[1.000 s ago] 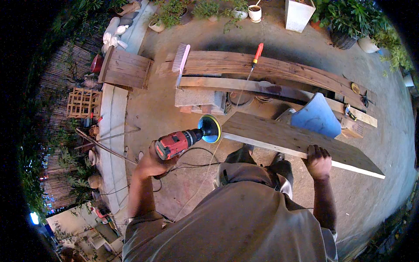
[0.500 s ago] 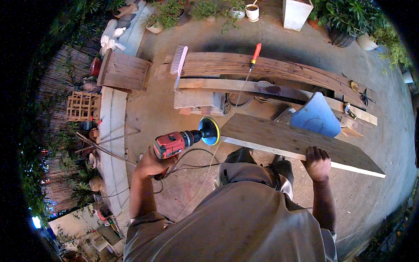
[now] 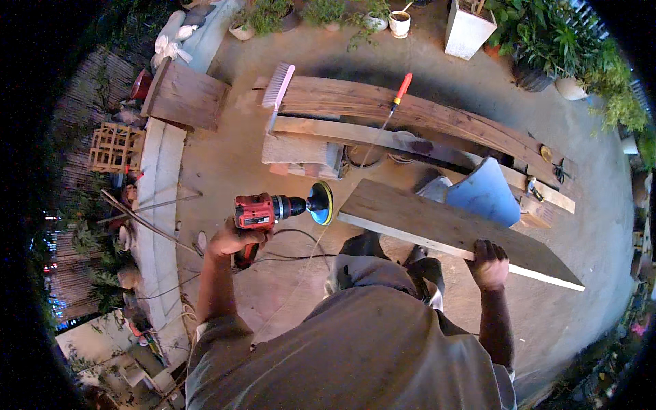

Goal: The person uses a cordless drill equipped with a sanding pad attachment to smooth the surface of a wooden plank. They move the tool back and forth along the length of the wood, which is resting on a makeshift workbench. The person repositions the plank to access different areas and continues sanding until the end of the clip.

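My left hand (image 3: 236, 240) is wrapped round the handle of a red and black cordless drill (image 3: 256, 212). A round sanding pad (image 3: 321, 203), blue with a yellow rim, is fitted in its chuck. The pad stands upright beside the left end of a wide wooden plank (image 3: 437, 219); whether they touch I cannot tell. With my right hand (image 3: 489, 265) I grip the plank's near edge, fingers over its top face and thumb out of sight. The plank slants down to the right in front of my legs.
Beyond the plank are a blue plastic stool (image 3: 484, 195) and long boards (image 3: 383, 99) on a block (image 3: 304, 154). A pink brush (image 3: 279, 85) and an orange-handled screwdriver-like tool (image 3: 402, 92) lie on the boards. A dark cable (image 3: 301, 257) trails on the floor. Potted plants (image 3: 328, 14) line the back.
The drill has turned from tilting up to the right to nearly level, its pad still by the plank's end. My right hand keeps its hold. The whole view has shifted slightly.
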Motion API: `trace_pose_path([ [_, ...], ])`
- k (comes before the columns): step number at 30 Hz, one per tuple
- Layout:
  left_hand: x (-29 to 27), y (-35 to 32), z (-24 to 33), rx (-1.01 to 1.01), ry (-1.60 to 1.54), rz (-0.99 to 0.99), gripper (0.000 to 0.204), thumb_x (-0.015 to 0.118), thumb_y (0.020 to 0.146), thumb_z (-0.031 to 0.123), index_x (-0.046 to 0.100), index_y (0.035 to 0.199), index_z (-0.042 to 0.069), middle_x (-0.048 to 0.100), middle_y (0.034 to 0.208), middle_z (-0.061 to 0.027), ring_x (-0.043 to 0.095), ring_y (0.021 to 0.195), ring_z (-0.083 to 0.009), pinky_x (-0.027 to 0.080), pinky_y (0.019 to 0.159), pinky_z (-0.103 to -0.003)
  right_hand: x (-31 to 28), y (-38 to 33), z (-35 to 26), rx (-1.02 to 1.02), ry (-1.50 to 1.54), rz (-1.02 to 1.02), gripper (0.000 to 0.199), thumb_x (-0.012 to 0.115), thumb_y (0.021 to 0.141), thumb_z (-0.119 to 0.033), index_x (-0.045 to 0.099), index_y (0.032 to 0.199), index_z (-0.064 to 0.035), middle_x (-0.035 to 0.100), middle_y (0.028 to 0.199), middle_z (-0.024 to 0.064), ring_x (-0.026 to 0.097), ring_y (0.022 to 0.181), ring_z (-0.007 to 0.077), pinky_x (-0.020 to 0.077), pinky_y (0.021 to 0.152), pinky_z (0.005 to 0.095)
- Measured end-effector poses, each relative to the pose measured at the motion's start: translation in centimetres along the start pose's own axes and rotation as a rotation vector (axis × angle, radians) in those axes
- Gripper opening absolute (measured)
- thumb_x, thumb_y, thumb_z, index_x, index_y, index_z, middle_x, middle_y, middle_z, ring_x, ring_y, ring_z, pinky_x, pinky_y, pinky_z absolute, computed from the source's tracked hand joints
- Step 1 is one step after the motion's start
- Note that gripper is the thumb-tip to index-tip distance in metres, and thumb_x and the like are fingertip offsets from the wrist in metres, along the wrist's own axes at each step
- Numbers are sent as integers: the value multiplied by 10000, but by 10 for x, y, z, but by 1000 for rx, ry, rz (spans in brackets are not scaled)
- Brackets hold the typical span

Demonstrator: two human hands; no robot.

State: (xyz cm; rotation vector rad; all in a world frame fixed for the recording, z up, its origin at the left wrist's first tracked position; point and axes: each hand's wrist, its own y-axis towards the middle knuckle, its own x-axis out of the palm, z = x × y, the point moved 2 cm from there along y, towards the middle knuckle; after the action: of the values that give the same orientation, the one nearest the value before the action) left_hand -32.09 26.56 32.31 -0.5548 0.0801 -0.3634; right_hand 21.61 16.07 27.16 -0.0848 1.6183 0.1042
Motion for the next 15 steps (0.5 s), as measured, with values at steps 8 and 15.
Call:
trace_pose_path([
  [8, -3, 22, -6, 82, -48, -215, 331, 677, 650, -23, 580, 961, 30, 608, 767, -79, 589, 647, -167, 491, 558, -304, -8, 5, -3, -91, -45, 140, 340, 757, 657, -323, 585, 828, -85, 608, 755, 74, 606, 662, 283, 491, 593, 384],
  [15, -4, 36, 11, 44, -9, -334, 299, 669, 617, 11, 577, 901, 34, 583, 714, -65, 553, 597, -157, 463, 530, -299, -5, 2, -4, -39, -6, 69, 322, 762, 639, -282, 596, 838, -90, 615, 759, 73, 616, 670, 278, 500, 610, 381],
])
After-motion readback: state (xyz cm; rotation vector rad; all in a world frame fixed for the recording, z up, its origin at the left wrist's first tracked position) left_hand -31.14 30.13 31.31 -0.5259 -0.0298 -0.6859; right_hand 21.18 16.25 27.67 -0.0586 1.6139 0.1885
